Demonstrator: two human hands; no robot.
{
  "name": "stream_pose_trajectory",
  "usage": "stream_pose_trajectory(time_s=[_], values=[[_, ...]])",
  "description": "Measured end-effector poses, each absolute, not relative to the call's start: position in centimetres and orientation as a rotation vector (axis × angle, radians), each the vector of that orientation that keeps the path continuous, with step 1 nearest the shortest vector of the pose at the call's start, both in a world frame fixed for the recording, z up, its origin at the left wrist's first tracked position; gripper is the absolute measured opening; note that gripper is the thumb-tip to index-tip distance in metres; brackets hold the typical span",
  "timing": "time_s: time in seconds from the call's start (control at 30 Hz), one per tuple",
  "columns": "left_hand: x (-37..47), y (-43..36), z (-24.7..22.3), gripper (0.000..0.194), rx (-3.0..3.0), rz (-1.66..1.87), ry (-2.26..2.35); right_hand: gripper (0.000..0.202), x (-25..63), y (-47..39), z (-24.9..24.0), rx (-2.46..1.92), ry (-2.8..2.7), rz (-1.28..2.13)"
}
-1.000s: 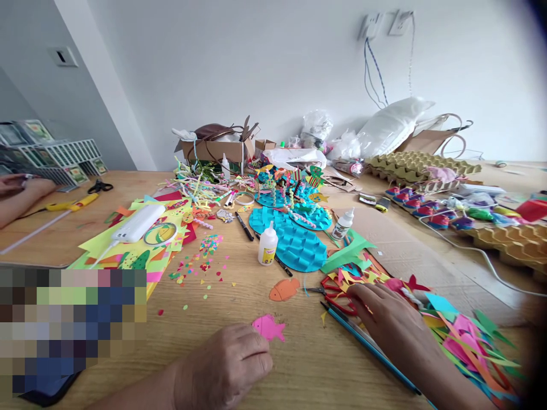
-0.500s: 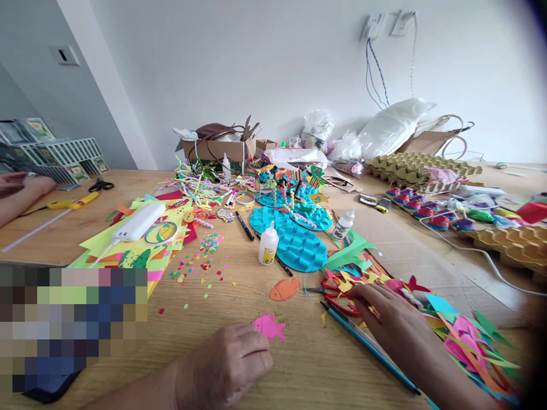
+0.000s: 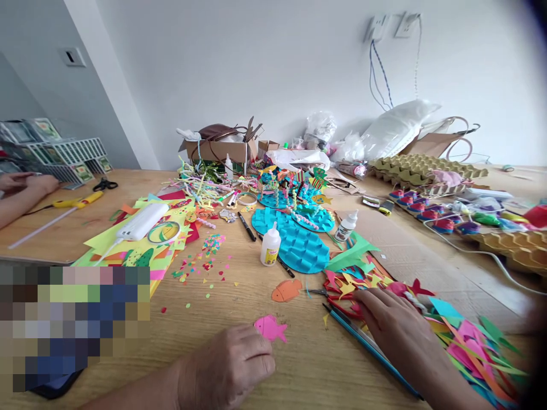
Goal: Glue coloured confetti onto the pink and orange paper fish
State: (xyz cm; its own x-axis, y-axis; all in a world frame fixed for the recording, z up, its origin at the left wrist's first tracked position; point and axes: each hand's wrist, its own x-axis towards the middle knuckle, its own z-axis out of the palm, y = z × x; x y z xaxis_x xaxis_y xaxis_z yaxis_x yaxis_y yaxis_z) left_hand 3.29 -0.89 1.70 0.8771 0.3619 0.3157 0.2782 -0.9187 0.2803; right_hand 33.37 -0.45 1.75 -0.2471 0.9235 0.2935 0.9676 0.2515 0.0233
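Observation:
My left hand rests on the wooden table with its fingers curled in. Its fingertips are turned away, so whatever they may hold is hidden. Just beyond the knuckles lies a pink paper fish, partly covered by the hand. An orange paper fish lies farther back. My right hand reaches over the coloured paper scraps, palm down, fingers stretched forward. Under and beside its fingertips are red-handled scissors. A blue pencil-like stick runs along the hand's left side.
A white glue bottle stands before a blue textured oval; a second glue bottle is to its right. Confetti and a black pen lie left. Egg trays sit back right. Another person's hand is far left.
The view has shifted slightly, so everything sits a little farther right. A small yellow scrap seen by my right thumb is now hidden. Both hands stay nearly in place.

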Motion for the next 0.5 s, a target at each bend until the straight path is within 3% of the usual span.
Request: stream_pose_trajectory(time_s=[0.3, 0.5], values=[[1.5, 1.7, 2.0, 0.033, 2.704, 0.942, 0.884, 0.021, 32.6, -1.3, 3.5, -1.754, -2.315, -0.039], [2.6, 0.4, 2.4, 0.03, 2.795, 0.66, 0.656, 0.018, 30.5, -1.3, 6.3, -1.626, -2.169, 0.306]])
